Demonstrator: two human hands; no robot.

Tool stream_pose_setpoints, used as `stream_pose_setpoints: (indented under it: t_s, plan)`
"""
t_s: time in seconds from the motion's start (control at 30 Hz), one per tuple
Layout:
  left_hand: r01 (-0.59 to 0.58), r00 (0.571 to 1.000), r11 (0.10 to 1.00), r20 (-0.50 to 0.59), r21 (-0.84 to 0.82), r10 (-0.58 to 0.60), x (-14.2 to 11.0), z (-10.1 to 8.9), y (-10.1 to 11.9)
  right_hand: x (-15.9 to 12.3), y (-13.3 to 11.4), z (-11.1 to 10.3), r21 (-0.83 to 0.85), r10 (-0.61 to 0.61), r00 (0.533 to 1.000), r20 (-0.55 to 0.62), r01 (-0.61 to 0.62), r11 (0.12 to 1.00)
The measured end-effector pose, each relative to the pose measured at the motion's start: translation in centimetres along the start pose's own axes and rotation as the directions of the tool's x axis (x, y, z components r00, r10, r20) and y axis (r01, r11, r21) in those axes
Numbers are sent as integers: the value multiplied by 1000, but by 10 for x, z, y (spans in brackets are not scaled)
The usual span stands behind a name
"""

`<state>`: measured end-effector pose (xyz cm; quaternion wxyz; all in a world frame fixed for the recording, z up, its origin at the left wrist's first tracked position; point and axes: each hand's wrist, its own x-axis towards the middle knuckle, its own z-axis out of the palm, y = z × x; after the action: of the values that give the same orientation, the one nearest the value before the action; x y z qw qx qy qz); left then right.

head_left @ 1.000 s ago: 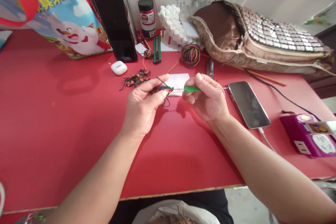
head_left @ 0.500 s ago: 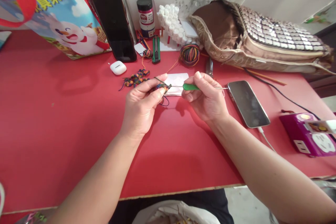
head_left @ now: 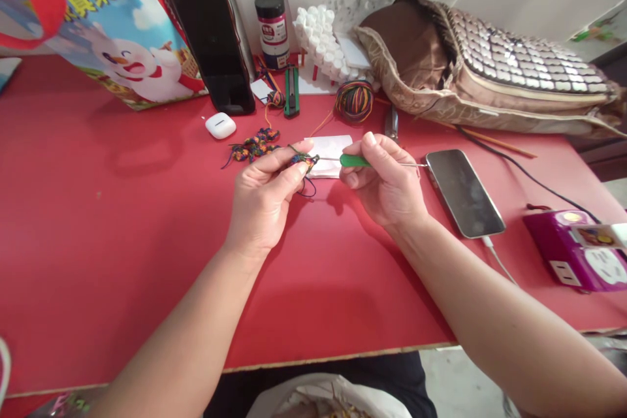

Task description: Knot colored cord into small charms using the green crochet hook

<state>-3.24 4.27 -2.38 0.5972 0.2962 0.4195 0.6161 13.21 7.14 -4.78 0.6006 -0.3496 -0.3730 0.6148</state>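
My left hand (head_left: 267, 192) pinches a small multicoloured knotted cord piece (head_left: 302, 160) between thumb and fingers, just above the red table (head_left: 147, 222). My right hand (head_left: 386, 183) is closed round a green-handled crochet hook (head_left: 353, 160); its metal tip points left into the cord piece. A thin strand runs from the work back to a multicoloured thread ball (head_left: 354, 100). A white card (head_left: 329, 147) lies right behind the hands. Several finished knotted pieces (head_left: 255, 144) lie to the left of it.
A phone (head_left: 464, 192) on a charging cable lies right of my right hand, a purple power strip (head_left: 582, 251) beyond. Behind: white earbud case (head_left: 220, 125), black phone (head_left: 213, 46) propped upright, dark jar (head_left: 272, 31), green cutter (head_left: 291, 91), sequinned bag (head_left: 490, 72), cartoon-printed bag (head_left: 112, 32).
The hook has slid a little to the left into the cord piece. Both hands otherwise stay where they were.
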Motion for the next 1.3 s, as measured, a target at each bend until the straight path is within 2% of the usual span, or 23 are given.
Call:
stream_pose_setpoints:
  t_s: [0.2,0.4,0.53,0.7,0.93,1.07,1.3]
  plan:
    - [-5,1000,1000,2,1,5,0,-2,-1,-2,-2,2,15,6,1000,4,-6,1000]
    - [-4,1000,1000,-12,10,4,0,-1,-1,-5,-1,3,-51,-45,999,-20,44,998]
    - [11,999,1000,-40,7,-11,2,-1,-2,-8,2,4,-104,-97,995,-25,94,990]
    - [19,998,1000,-59,-4,-20,3,-3,-4,-15,5,3,-176,-171,985,37,175,969]
    - [55,995,997,-82,-50,-59,4,-1,-8,-26,4,12,-361,-320,946,48,315,878]
    - [88,994,992,-61,-95,-94,4,0,-7,-26,4,15,-372,-318,946,61,317,873]
    - [98,994,990,-37,-102,-102,3,-2,-7,-24,4,13,-294,-258,964,61,265,918]
